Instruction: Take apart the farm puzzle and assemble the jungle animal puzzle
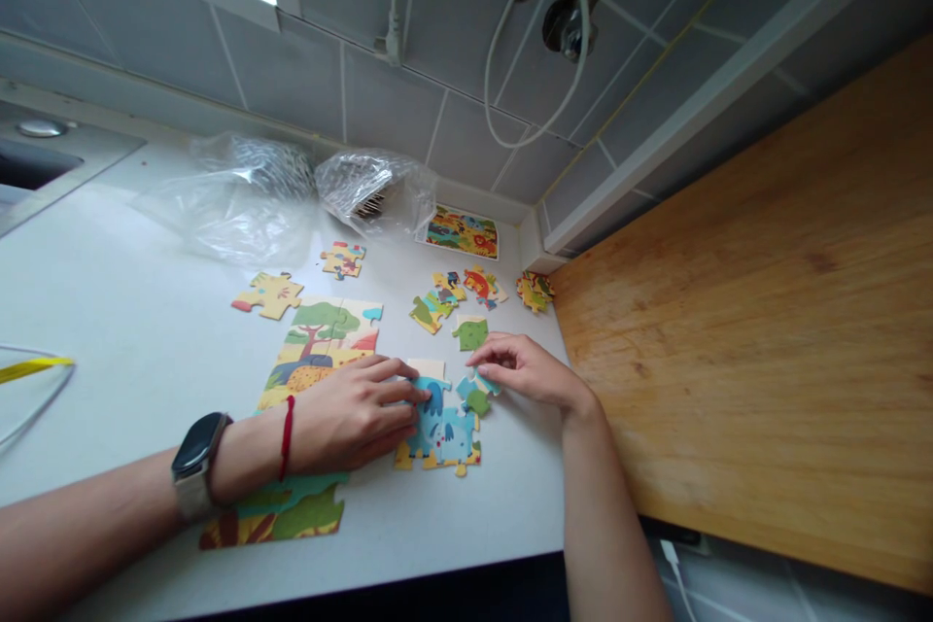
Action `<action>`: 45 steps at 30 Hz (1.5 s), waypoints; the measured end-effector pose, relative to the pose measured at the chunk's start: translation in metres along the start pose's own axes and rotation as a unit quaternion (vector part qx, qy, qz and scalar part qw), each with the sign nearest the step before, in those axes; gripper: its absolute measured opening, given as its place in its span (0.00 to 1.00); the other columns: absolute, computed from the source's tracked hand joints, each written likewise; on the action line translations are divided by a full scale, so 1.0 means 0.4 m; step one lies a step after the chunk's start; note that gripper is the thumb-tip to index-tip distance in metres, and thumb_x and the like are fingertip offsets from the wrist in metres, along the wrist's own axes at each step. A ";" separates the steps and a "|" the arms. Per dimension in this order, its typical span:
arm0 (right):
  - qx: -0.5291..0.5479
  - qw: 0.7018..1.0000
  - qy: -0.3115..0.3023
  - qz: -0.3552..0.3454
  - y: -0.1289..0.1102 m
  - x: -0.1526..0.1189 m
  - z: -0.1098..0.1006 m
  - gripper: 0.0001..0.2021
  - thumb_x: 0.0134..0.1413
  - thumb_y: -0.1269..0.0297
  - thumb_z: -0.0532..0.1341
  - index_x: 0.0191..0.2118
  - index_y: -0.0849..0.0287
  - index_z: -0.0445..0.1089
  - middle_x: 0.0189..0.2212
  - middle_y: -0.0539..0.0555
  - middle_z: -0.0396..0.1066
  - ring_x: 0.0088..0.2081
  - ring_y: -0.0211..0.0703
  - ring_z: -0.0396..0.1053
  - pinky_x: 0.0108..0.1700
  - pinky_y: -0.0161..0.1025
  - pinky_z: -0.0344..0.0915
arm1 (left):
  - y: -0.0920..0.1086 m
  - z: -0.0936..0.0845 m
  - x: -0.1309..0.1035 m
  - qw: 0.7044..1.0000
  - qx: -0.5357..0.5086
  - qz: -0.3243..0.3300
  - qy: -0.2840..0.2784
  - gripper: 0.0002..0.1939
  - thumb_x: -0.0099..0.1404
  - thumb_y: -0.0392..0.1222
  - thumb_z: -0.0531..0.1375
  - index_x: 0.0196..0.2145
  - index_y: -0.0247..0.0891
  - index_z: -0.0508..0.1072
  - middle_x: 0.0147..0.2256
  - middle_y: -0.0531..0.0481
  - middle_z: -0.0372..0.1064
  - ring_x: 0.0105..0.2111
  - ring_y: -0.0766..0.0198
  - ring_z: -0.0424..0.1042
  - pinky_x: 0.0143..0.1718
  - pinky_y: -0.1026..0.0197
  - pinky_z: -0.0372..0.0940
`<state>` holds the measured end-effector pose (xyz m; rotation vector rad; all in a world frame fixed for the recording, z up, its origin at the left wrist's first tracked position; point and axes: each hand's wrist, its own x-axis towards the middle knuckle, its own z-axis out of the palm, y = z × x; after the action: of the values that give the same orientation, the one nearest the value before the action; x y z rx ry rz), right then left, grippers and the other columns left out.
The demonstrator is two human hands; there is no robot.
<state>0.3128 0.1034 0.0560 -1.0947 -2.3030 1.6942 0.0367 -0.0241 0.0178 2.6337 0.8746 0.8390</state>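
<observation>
My left hand [375, 406] lies with fingers stretched out, its fingertips on a joined block of blue elephant puzzle pieces [453, 435]. Under that wrist and forearm is a larger joined puzzle section [315, 335] with a tree, partly covered. To the right, my right hand [526, 369] has its fingers curled and pinches the edge of a light-blue puzzle piece [488, 383]. A blue-and-green puzzle piece [476, 400] lies beside it, close to the elephant block. Just above the right fingertips is a green puzzle piece [470, 333].
Loose puzzle pieces [431, 311] and a small stack [535, 292] lie farther back, near a picture card [466, 231]. Crumpled clear plastic bags [375, 187] rest against the tiled wall. A wooden board [765, 311] borders the right side; a sink [44, 160] is far left.
</observation>
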 end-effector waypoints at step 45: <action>-0.170 0.981 0.056 -0.078 -0.028 0.028 0.050 0.19 0.45 0.54 0.79 0.35 0.56 0.72 0.35 0.49 0.69 0.35 0.40 0.66 0.37 0.36 0.62 | 0.002 -0.003 0.000 1.000 -0.003 -0.010 -0.018 0.13 0.73 0.45 0.61 0.53 0.45 0.76 0.51 0.44 0.74 0.51 0.50 0.69 0.53 0.51 0.63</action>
<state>0.2901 0.0924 0.0542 -0.9945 -2.5885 1.1809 0.0363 -0.0249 0.0190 2.6220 0.8850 0.7864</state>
